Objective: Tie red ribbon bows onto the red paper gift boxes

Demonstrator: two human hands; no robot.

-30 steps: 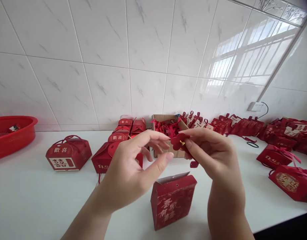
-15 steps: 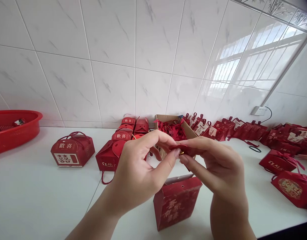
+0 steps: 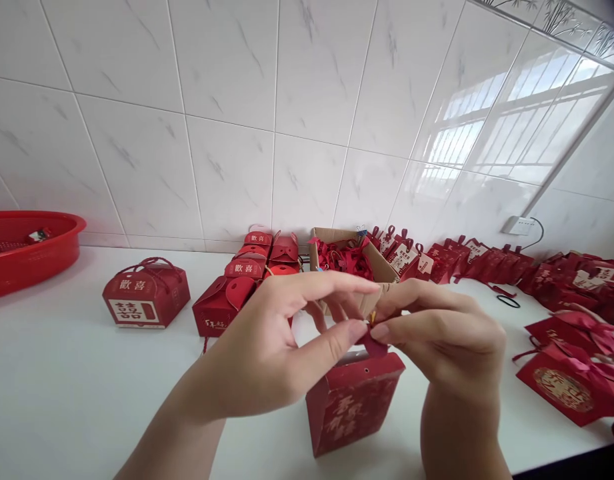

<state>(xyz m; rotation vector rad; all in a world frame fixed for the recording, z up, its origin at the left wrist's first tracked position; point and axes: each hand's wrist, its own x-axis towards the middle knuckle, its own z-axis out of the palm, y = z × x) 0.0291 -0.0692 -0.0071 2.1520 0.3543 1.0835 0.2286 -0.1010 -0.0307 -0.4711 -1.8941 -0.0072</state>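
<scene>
In front of me my right hand (image 3: 441,327) pinches a short dark red ribbon (image 3: 375,348) between thumb and forefinger. A small gold-coloured metal piece (image 3: 372,319) pokes up from it. My left hand (image 3: 287,340) has its thumb tip on the ribbon's left side, with the forefinger stretched out above and the other fingers curled behind. Just below both hands a red gift box (image 3: 354,407) with gold lettering stands upright on the table. A small hole shows near its top edge, and its opening is partly hidden by my hands.
A cardboard box (image 3: 384,265) of red ribbons stands by the tiled wall. Red gift boxes (image 3: 217,307) are stacked left of it; another handled box (image 3: 145,293) sits farther left, near a red plastic basket (image 3: 31,257). Several finished-looking red bags (image 3: 569,380) lie at right.
The red ribbon has turned downward and its gold piece now points up. My left forefinger has lifted off it. The view has shifted slightly.
</scene>
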